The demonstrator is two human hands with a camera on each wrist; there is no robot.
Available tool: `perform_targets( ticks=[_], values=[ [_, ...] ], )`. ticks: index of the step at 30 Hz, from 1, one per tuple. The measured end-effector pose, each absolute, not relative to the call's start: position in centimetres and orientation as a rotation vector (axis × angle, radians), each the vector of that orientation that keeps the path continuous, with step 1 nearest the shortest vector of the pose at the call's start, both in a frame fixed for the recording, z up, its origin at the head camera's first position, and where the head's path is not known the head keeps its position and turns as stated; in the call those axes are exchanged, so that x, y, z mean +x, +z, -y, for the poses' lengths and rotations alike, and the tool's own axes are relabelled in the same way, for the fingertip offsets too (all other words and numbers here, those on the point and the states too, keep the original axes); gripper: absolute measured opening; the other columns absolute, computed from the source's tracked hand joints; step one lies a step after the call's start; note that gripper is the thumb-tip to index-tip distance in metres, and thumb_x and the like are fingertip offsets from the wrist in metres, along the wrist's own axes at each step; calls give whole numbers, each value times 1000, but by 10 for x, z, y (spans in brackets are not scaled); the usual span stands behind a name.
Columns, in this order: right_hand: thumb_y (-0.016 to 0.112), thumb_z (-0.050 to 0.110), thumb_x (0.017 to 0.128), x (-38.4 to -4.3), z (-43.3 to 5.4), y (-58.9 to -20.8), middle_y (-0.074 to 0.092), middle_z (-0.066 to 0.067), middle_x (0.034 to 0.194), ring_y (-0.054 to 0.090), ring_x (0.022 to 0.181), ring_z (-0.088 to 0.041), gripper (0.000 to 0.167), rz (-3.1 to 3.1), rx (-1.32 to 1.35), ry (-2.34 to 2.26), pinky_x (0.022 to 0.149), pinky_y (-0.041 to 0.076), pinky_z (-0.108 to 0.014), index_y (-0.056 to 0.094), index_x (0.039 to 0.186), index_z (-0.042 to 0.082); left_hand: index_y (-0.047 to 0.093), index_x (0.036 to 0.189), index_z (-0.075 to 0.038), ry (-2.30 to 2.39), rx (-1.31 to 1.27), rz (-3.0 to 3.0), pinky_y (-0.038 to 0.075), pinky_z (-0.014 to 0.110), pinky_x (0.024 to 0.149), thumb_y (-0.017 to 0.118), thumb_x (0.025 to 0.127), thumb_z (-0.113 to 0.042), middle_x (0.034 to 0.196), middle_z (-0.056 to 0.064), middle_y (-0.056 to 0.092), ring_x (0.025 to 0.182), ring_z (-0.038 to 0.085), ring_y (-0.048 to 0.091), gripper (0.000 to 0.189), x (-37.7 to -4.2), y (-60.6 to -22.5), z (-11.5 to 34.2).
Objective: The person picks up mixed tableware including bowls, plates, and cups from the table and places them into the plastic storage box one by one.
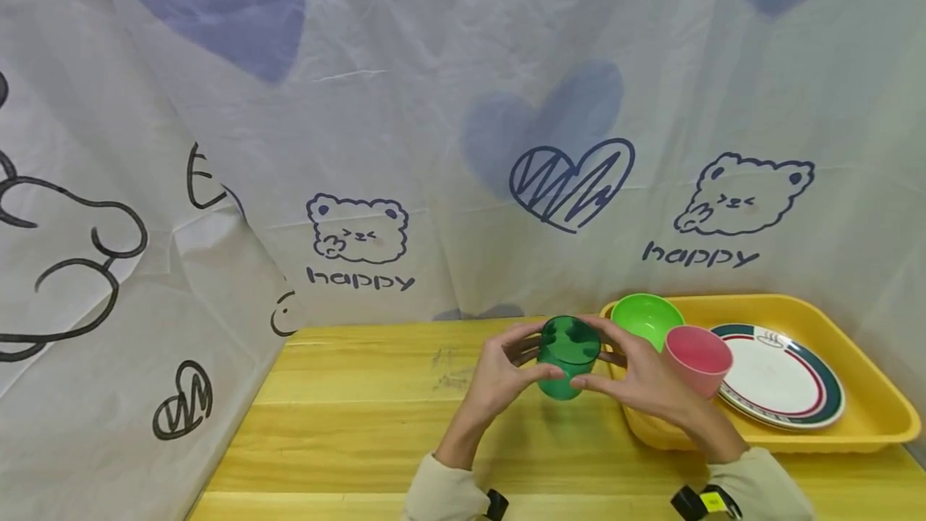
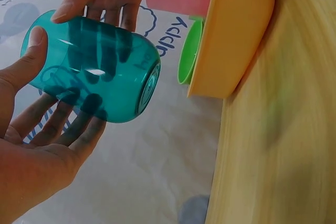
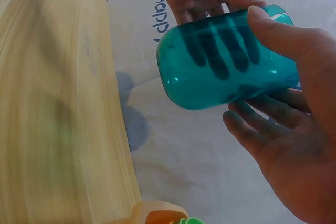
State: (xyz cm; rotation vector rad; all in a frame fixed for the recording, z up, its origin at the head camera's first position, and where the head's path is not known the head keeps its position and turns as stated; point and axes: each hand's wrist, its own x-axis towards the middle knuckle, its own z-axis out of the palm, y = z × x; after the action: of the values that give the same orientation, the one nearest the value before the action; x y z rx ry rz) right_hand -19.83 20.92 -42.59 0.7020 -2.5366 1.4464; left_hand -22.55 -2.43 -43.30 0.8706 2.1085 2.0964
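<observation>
A see-through green cup (image 1: pixel 567 356) is held between both hands, clear of the wooden table. My left hand (image 1: pixel 501 372) grips its left side, with the thumb on the near face and the fingers behind. From the other side my right hand (image 1: pixel 640 372) grips it the same way, thumb tip close to the left thumb. In the left wrist view the cup (image 2: pixel 100 69) shows its rounded base, and the fingers appear dark through its wall. The right wrist view shows the cup (image 3: pixel 226 59) above the tabletop too.
On the right stands a yellow tray (image 1: pixel 878 400). It holds a bright green bowl (image 1: pixel 646 316), a pink cup (image 1: pixel 698 356) and white plates (image 1: pixel 781 376) with a dark green and red rim. The wooden table (image 1: pixel 347 424) meets a printed cloth (image 1: pixel 456 183) at the back.
</observation>
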Motion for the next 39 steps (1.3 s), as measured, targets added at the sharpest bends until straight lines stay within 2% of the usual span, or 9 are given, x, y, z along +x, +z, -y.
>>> perform_targets(
  ticks=[10,17,21,24,27,31,34,37,39],
  values=[
    [86,27,85,-193,-207,-426,60,-11,137,64,119,-33,76,2541,704,1419,96,56,-45,49,148,9,61,139,-4,2114,805,-2049,48,44,109,81,84,3,141,12,59,129,34,58,59,-219,-438,25],
    [87,22,84,-182,-221,-403,57,-17,140,61,121,-40,82,2520,626,1297,94,55,-49,44,153,11,55,144,0,2087,917,-2135,44,49,112,71,96,-5,147,17,54,134,37,53,51,-221,-442,36],
    [88,18,83,-174,-238,-389,56,-18,140,63,116,-38,89,2468,585,1164,94,56,-27,39,157,17,57,143,-5,2016,921,-2339,44,51,112,66,101,-13,146,17,56,134,38,53,43,-224,-446,50],
    [89,14,81,-168,-254,-380,55,-19,141,61,115,-36,93,2418,535,1105,94,44,-7,38,158,20,58,143,-7,1933,897,-2518,43,55,111,65,103,-18,144,14,58,134,36,53,42,-226,-449,62],
    [89,15,80,-164,-271,-375,55,-22,142,58,116,-38,95,2401,443,1062,89,37,1,37,159,24,59,141,-7,1829,890,-2703,45,57,109,64,103,-21,143,13,59,133,34,54,41,-228,-452,74],
    [89,13,80,-158,-293,-378,58,-24,135,59,112,-8,96,2368,344,1036,84,39,3,37,159,26,57,143,-5,1670,885,-2888,44,53,111,61,105,-25,144,14,58,134,32,53,43,-229,-459,89],
    [89,9,79,-154,-306,-387,60,-22,129,48,104,13,97,2335,284,1023,84,38,3,37,159,26,55,145,-5,1529,835,-2989,40,51,115,58,106,-30,149,15,54,138,33,49,47,-228,-468,102],
    [87,10,81,-152,-314,-397,58,-22,131,48,105,8,97,2342,225,1025,85,35,4,34,160,25,54,146,-4,1402,785,-3070,38,55,115,57,106,-33,151,17,51,139,37,47,49,-227,-480,115],
    [86,12,83,-151,-317,-403,56,-24,133,51,108,-2,96,2366,183,1024,84,33,5,32,161,24,54,146,-3,1352,763,-3103,38,59,114,57,106,-33,151,19,50,139,40,46,50,-225,-487,124]
  ],
)
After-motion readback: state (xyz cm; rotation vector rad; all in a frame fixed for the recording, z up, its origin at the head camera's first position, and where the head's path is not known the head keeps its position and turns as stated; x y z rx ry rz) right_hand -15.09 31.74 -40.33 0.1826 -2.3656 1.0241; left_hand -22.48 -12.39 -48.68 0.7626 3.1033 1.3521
